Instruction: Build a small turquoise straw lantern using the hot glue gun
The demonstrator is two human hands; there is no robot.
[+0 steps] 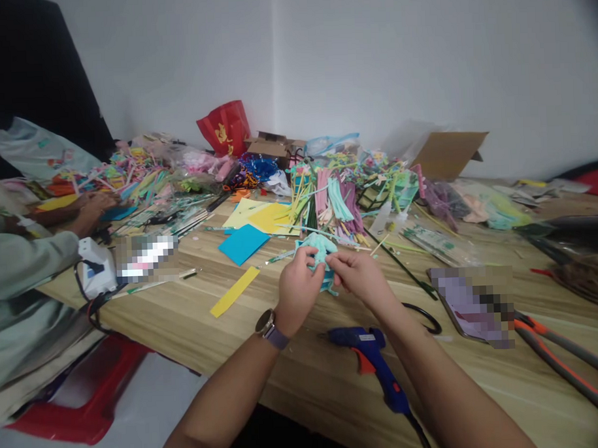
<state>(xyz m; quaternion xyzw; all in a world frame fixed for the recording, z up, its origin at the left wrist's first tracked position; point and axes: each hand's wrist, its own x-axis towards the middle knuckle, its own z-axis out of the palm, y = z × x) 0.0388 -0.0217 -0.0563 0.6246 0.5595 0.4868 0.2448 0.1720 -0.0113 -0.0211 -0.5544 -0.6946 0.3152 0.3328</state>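
Close over the table, my left hand (299, 279) has its fingers curled around a mint-green fuzzy craft piece (321, 245). My right hand (359, 274) pinches at the right side of the same piece, thumb and fingers together. The piece looks made of bent pipe cleaners, with darker teal parts low down; my fingers cover some of it. A blue hot glue gun (366, 342) with an orange trigger lies below my hands. Left of them are a yellow strip (234, 291) and a blue sheet (244, 243).
Bundled pipe cleaners (338, 200) are heaped behind my hands. Pliers (563, 352) and a phone (466, 303) lie at right. On the left, a power strip (97, 267) stands near another person's hands (95, 208). A red bag (224, 128) and cardboard box (446, 155) stand along the wall.
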